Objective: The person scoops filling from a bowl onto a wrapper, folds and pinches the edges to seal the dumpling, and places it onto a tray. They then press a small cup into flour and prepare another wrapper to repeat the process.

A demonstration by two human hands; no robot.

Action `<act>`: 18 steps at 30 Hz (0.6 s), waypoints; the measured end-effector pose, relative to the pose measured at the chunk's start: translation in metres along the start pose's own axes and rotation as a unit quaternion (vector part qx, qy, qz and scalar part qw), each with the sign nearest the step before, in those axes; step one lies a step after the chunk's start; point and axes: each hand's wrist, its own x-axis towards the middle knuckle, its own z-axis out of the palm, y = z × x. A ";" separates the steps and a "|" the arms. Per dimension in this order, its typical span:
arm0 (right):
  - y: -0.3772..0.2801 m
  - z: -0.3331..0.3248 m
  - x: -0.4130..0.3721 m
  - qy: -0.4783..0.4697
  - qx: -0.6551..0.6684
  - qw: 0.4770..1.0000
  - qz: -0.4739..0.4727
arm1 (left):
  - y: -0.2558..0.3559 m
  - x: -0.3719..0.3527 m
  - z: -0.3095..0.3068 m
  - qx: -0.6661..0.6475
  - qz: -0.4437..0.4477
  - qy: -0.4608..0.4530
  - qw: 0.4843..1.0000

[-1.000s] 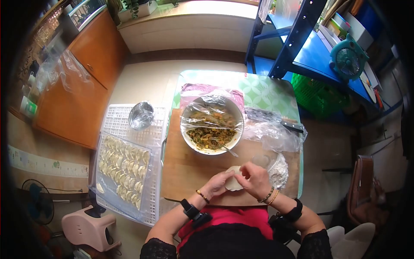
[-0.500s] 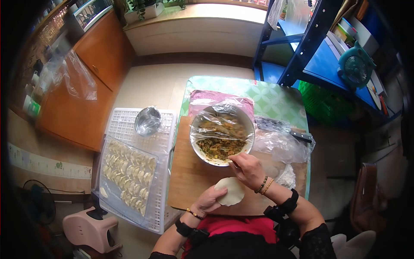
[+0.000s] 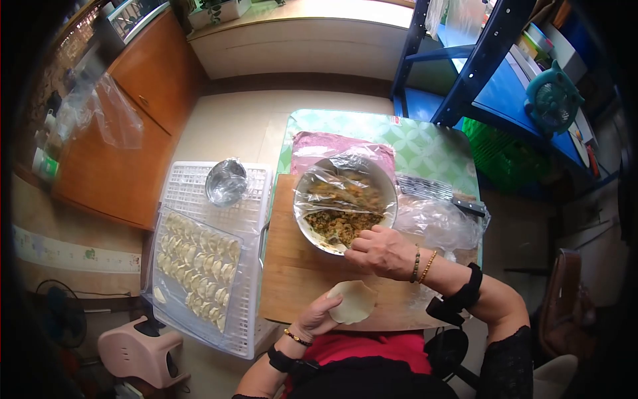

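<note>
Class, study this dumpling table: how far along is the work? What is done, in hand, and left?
Done: rows of folded dumplings lie on the tray. In hand: the left hand holds a bare wrapper; the right hand reaches into the bowl of filling. Left: this wrapper is not yet filled or folded, and filling remains.

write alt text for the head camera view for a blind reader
Seen from above, a person's left hand holds a round dough wrapper over a wooden board while the right hand reaches into a bowl of chopped filling half covered by plastic film. To the left, a white tray holds rows of folded dumplings.
</note>
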 end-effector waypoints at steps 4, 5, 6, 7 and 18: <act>0.004 -0.005 -0.024 -0.016 -0.013 0.999 0.031 | 0.000 -0.001 -0.002 -0.007 0.006 -0.002 1.000; 0.003 -0.004 -0.028 -0.002 0.003 0.999 0.050 | 0.001 0.000 -0.002 -0.004 0.007 0.010 1.000; -0.001 -0.003 -0.031 -0.003 0.003 0.999 0.050 | 0.002 0.001 -0.002 0.000 0.007 0.023 1.000; -0.005 -0.002 -0.034 0.083 0.034 0.991 0.097 | 0.002 0.003 -0.002 -0.001 0.008 0.023 1.000; -0.038 0.029 -0.028 0.289 0.225 0.859 0.358 | 0.021 -0.005 0.011 0.020 0.065 0.023 0.997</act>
